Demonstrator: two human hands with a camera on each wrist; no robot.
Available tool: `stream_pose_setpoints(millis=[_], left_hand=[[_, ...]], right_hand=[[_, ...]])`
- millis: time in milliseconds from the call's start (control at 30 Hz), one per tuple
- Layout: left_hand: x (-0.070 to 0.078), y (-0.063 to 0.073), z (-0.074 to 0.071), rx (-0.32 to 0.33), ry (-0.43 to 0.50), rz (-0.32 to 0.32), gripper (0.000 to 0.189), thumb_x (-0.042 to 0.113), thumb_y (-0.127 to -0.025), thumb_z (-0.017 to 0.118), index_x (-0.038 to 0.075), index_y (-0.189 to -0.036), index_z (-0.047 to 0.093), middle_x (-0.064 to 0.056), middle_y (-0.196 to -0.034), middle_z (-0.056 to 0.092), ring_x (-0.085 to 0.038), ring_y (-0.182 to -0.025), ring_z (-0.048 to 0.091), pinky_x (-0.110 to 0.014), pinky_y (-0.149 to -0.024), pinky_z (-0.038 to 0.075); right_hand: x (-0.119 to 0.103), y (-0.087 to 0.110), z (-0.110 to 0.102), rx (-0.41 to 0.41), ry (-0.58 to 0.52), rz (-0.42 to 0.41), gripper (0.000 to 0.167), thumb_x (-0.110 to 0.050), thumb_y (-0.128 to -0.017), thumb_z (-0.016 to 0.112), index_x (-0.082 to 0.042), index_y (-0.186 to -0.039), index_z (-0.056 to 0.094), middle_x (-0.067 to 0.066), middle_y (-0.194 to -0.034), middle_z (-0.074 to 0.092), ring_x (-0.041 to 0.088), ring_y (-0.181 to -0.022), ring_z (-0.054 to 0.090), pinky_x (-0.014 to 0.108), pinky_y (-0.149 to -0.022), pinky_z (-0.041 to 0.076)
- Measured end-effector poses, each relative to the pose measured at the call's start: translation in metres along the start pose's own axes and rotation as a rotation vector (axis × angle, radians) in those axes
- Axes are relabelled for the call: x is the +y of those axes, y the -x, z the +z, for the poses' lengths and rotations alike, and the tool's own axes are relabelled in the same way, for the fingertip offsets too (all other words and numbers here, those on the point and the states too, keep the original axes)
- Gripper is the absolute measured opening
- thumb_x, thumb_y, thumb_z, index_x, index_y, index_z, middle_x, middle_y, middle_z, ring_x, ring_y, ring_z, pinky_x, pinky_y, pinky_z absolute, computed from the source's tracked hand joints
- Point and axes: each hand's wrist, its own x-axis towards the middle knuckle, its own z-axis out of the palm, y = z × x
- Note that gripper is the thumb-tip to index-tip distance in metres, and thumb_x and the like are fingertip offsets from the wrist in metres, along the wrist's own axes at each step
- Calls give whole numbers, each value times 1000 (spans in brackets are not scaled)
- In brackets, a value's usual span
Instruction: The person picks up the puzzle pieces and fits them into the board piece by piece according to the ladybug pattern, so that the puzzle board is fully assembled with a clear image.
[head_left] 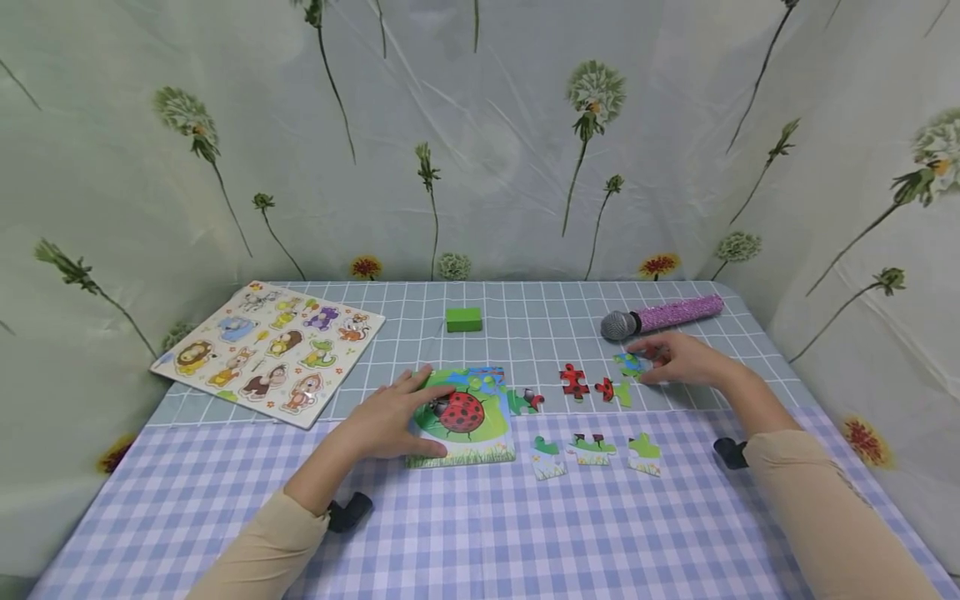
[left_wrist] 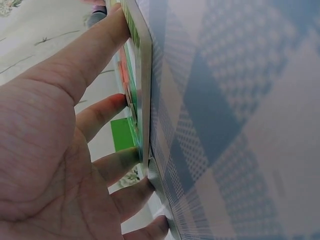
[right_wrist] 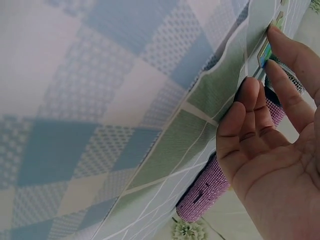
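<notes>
My left hand (head_left: 390,418) lies spread over the left side of a ladybug puzzle board (head_left: 491,429). Its thumb and fingertips touch the board's surface and edge, as the left wrist view also shows. On the right, my right hand (head_left: 678,360) pinches a blue and green puzzle piece (head_left: 630,364) between thumb and index finger, at or just above the cloth. Close by lie a red piece (head_left: 574,382) and a red and green piece (head_left: 615,392). Another piece with a ladybug head (head_left: 527,402) sits against the board's right edge.
Several green and white pieces (head_left: 592,450) lie in front of the right hand. Behind it is a pink glittery microphone (head_left: 675,314). A green block (head_left: 463,320) stands at the back middle. An animal puzzle board (head_left: 281,346) occupies the left.
</notes>
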Motion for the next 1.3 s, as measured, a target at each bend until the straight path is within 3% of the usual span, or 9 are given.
stream_pose_setpoints(millis=[233, 467, 800, 1100, 1300], left_hand=[[0, 0, 1, 2, -3, -1, 96, 61, -82, 88, 25, -163, 49, -20, -178, 26, -52, -163, 24, -77, -124, 29], [0, 0, 1, 1, -10, -5, 96, 60, -82, 88, 25, -163, 49, -20, -178, 26, -52, -163, 24, -78, -123, 29], [3, 0, -1, 1, -11, -6, 96, 59, -82, 89, 24, -163, 49, -21, -177, 26, -53, -162, 25, -77, -123, 30], [4, 1, -1, 1, -7, -6, 96, 58, -82, 89, 23, -162, 49, -21, -177, 26, -53, -162, 25, -77, -123, 30], [4, 0, -1, 1, -11, -4, 96, 58, -82, 89, 23, -163, 49, -21, -177, 26, -53, -162, 26, -77, -123, 30]], right_hand=[[-1, 2, -2, 10, 14, -4, 53, -19, -90, 86, 4, -134, 68, 15, -110, 66, 18, -89, 57, 29, -76, 49], [-1, 4, -1, 29, -44, 9, 55, -8, -87, 87, 4, -137, 68, 27, -134, 62, 16, -92, 63, 23, -74, 53], [-1, 1, 0, 49, 1, -12, 48, -5, -86, 86, 4, -131, 72, 22, -122, 61, 15, -89, 61, 22, -73, 51], [-2, -1, 1, 40, -6, 30, 42, -9, -89, 84, 1, -129, 75, 19, -119, 62, 17, -92, 62, 25, -74, 51], [-1, -2, 2, 48, -6, 24, 41, -9, -88, 85, 1, -126, 75, 10, -102, 68, 15, -85, 61, 24, -69, 49]])
